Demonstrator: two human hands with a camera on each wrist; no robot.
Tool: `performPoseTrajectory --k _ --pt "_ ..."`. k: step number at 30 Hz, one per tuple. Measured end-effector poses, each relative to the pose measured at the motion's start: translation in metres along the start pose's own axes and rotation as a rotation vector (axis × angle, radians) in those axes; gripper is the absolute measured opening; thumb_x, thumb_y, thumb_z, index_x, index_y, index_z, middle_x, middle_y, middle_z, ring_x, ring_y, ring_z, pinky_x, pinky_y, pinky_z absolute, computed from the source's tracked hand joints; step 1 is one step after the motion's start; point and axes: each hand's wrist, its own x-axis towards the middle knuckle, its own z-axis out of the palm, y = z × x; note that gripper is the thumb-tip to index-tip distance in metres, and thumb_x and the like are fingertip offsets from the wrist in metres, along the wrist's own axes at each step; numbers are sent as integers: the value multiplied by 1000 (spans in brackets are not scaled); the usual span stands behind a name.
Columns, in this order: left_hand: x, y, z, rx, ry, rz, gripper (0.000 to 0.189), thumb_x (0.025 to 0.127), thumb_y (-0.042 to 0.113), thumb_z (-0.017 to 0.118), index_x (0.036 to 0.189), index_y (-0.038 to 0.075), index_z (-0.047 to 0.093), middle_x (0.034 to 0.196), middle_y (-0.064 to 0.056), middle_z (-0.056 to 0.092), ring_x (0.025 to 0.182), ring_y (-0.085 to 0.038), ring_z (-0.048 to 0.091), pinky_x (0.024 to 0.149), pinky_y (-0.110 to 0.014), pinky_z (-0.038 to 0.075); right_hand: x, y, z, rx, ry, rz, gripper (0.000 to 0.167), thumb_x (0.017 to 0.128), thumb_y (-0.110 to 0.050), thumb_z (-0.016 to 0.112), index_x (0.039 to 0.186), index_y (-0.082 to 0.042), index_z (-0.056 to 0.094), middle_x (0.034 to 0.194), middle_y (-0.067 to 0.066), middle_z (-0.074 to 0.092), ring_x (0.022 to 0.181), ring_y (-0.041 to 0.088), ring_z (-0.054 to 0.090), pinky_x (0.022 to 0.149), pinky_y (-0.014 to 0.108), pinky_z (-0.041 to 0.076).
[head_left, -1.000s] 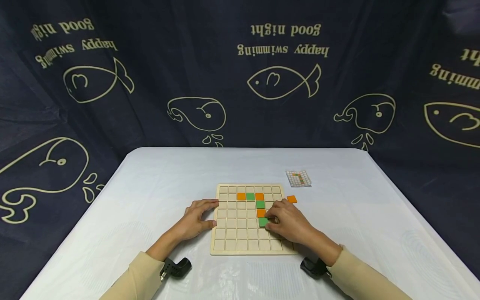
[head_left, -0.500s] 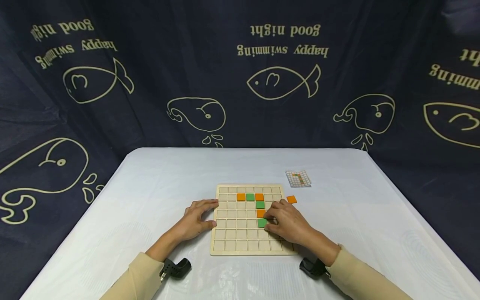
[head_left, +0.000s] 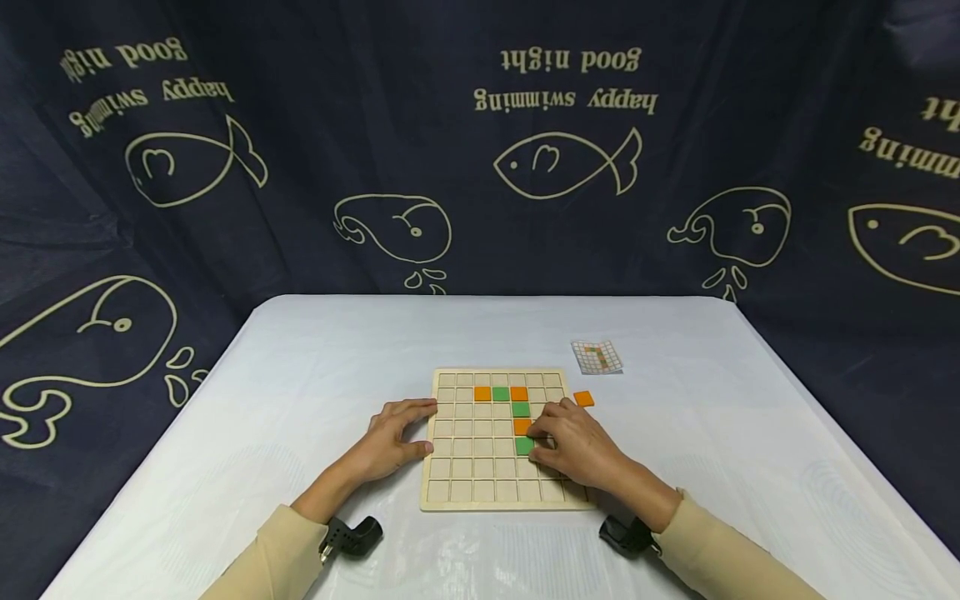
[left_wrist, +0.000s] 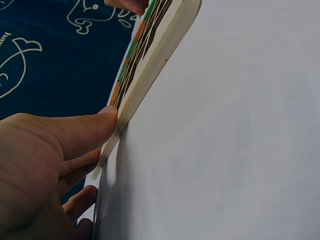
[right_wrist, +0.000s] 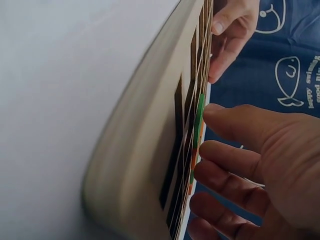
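Note:
A wooden grid board (head_left: 472,467) lies flat on the table, with square orange and green tiles in an angled line. My right hand (head_left: 577,442) is over the board's right half. Its thumb and index finger pinch a green tile (head_left: 523,447) at the lower end of the line; this tile (right_wrist: 199,112) also shows by the thumb in the right wrist view. Directly above it sits an orange tile (head_left: 521,427). My left hand (head_left: 390,437) touches the board's left edge, fingers extended and thumb (left_wrist: 95,131) against the side.
A loose orange tile (head_left: 583,399) lies just right of the board. Behind it is a small pattern card (head_left: 597,357) printed with an orange and green grid. A white cloth covers the table (head_left: 360,342), and a dark printed curtain (head_left: 570,242) hangs behind.
The green tile under my right hand has shifted slightly left and lies squarer in its cell, the hand moving with it. My left hand stays in place.

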Motion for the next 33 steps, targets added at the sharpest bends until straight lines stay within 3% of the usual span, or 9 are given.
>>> performPoseTrajectory --k 6,9,26,33 --pt "0 0 1 7 1 -5 54 83 19 69 133 6 53 145 -5 46 130 -29 36 100 -48 22 0 4 -4 28 -2 31 23 77 -29 77 95 -16 73 85 -6 59 74 5 40 65 21 35" --pt "0 2 1 5 -2 -10 54 84 19 69 133 6 53 145 -5 46 131 -30 36 100 -48 23 1 10 -9 41 3 56 24 78 -27 76 98 -14 73 88 -5 60 75 6 41 71 26 41" --pt "0 2 -1 -10 -7 -33 56 82 18 70 134 7 52 145 -4 45 131 -28 35 100 -45 22 7 70 -28 90 42 233 27 81 -24 73 103 -9 71 97 3 63 91 21 55 77 38 43" --pt "1 1 0 -12 1 -23 55 82 18 70 133 6 53 144 -5 46 131 -29 35 100 -46 22 9 89 -29 76 10 252 29 82 -21 71 108 -8 69 98 7 63 92 25 55 84 46 42"
